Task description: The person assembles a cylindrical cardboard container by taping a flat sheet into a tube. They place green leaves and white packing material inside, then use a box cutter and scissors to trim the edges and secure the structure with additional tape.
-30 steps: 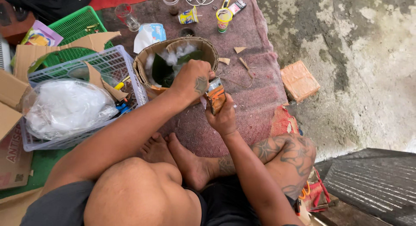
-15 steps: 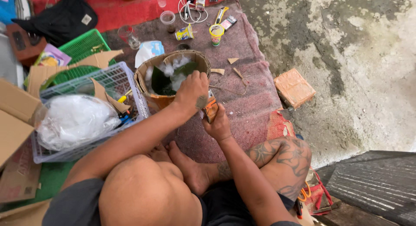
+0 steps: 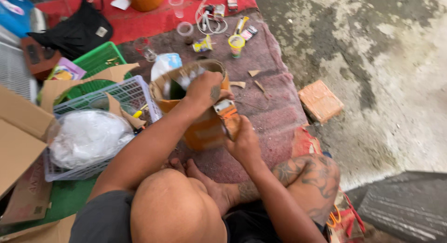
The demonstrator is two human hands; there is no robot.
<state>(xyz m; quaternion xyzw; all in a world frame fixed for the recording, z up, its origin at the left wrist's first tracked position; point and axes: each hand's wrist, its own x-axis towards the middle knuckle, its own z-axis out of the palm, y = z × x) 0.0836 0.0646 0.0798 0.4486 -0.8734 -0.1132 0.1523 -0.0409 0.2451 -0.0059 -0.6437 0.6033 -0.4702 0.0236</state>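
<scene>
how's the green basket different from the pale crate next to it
The green basket lies farther from the person; the pale crate sits closer, beside the left hand. The green basket is solid green with a book-like item against it; the pale crate is whitish lavender and holds a clear plastic bag and cardboard scraps. The green basket is mostly hidden; the pale crate shows more fully. Both are plastic mesh containers.

bucket (image 3: 200, 131) contents: hidden by left hand (image 3: 205, 89) | blue item (image 3: 11, 12): cut off
</scene>
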